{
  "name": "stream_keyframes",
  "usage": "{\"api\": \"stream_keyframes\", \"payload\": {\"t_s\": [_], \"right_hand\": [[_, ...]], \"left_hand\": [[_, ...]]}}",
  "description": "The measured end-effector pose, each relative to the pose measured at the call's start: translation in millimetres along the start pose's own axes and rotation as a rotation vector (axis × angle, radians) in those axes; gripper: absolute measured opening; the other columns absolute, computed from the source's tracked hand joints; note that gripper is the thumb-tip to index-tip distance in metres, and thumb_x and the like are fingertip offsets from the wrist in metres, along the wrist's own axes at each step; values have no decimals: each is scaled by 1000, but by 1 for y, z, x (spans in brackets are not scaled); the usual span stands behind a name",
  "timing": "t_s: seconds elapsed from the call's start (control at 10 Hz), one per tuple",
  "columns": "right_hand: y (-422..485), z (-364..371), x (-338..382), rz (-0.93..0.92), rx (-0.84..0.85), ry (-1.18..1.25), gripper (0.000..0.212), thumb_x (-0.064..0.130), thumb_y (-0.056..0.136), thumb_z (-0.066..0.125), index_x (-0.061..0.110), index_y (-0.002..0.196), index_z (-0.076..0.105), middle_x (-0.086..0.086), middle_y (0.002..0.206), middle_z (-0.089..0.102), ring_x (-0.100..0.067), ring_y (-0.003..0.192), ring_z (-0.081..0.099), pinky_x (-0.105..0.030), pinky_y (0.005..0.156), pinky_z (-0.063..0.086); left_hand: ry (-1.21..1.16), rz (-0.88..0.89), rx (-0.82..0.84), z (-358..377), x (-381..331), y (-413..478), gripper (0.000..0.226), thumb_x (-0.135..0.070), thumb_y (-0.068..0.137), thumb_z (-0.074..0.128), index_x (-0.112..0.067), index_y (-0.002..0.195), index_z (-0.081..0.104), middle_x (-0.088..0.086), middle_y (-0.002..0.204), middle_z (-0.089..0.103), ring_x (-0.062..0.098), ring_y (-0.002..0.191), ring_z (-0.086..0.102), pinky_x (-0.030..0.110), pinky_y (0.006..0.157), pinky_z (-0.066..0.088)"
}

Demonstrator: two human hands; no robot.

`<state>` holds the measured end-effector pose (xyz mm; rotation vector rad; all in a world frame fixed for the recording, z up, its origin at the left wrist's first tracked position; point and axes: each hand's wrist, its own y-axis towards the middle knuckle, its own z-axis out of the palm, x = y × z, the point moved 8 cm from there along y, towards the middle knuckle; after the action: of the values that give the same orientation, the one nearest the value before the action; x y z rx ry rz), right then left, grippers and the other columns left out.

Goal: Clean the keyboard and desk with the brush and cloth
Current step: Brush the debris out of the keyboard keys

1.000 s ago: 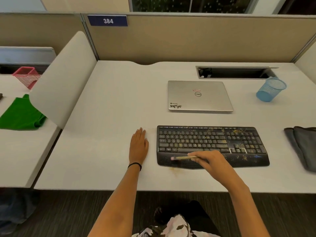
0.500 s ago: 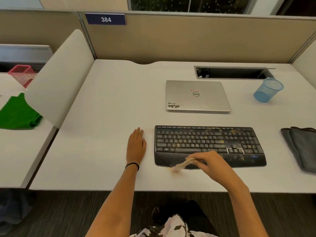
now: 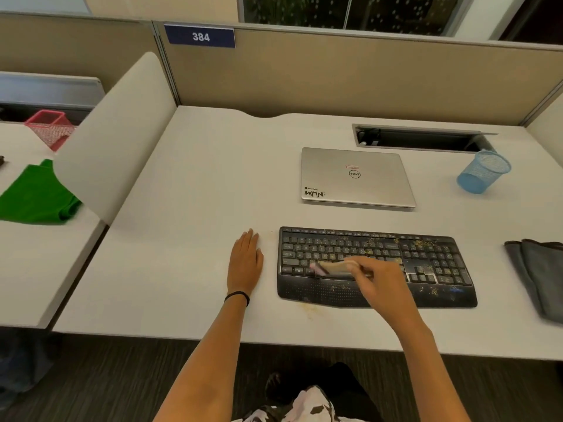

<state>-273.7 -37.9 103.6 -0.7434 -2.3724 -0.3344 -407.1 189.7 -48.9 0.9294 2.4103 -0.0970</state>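
Note:
A black keyboard [image 3: 426, 263] lies on the white desk [image 3: 189, 208], speckled with yellowish crumbs, mostly on its right half and top row. My right hand [image 3: 380, 278] grips a small brush [image 3: 327, 267] with a pale wooden handle; its blurred bristle end lies over the lower left keys. My left hand [image 3: 245, 261] rests flat on the desk just left of the keyboard. A dark grey cloth [image 3: 539, 272] lies folded at the desk's right edge. A faint patch of crumbs [image 3: 312, 309] sits on the desk in front of the keyboard.
A closed silver laptop [image 3: 356, 178] lies behind the keyboard. A blue mesh cup [image 3: 483, 172] stands at the back right beside an open cable slot [image 3: 420, 138]. A white divider [image 3: 112, 141] separates the neighbouring desk, which holds a green cloth [image 3: 33, 196] and a pink mesh basket [image 3: 50, 126].
The brush went from the palm rest down to the desk's front edge, then back up onto the lower left keys. My left hand stayed flat.

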Motion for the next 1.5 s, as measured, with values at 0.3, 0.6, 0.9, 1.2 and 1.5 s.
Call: {"api": "stream_keyframes", "payload": {"t_s": [0.3, 0.6, 0.9, 1.2, 1.5], "right_hand": [[7, 14, 10, -85, 96, -258, 23, 22, 93, 52, 22, 113, 64, 3, 89, 71, 1, 61, 47, -7, 57, 33], [8, 14, 9, -73, 160, -248, 25, 22, 94, 51, 22, 116, 63, 5, 95, 70, -8, 75, 62, -18, 71, 47], [10, 5, 11, -16, -111, -122, 18, 18, 93, 54, 14, 104, 68, 0, 76, 68, -2, 50, 49, -14, 45, 40], [12, 12, 9, 133, -44, -185, 24, 17, 96, 43, 11, 96, 66, -8, 84, 69, -14, 60, 58, -27, 54, 52], [17, 12, 14, 129, -17, -164, 25, 14, 95, 45, 12, 108, 65, -8, 86, 70, -3, 49, 48, -14, 48, 39]], "left_hand": [[-10, -5, 2, -1, 0, -1, 44, -14, 99, 39, -8, 142, 37, 9, 152, 31, 22, 142, 24, 26, 115, 8], [-12, -7, 8, 0, 0, -1, 44, -14, 99, 38, -8, 142, 37, 8, 152, 30, 22, 142, 23, 26, 115, 8], [-19, -17, 7, 1, 2, -1, 44, -15, 99, 38, -8, 143, 37, 8, 153, 30, 21, 142, 23, 24, 114, 5], [-26, -22, 13, 1, 2, -1, 45, -15, 100, 37, -9, 144, 35, 7, 153, 27, 20, 143, 21, 25, 115, 6], [-23, -17, 14, 2, 3, 0, 45, -15, 99, 38, -8, 143, 36, 7, 153, 29, 20, 142, 23, 26, 116, 8]]}}
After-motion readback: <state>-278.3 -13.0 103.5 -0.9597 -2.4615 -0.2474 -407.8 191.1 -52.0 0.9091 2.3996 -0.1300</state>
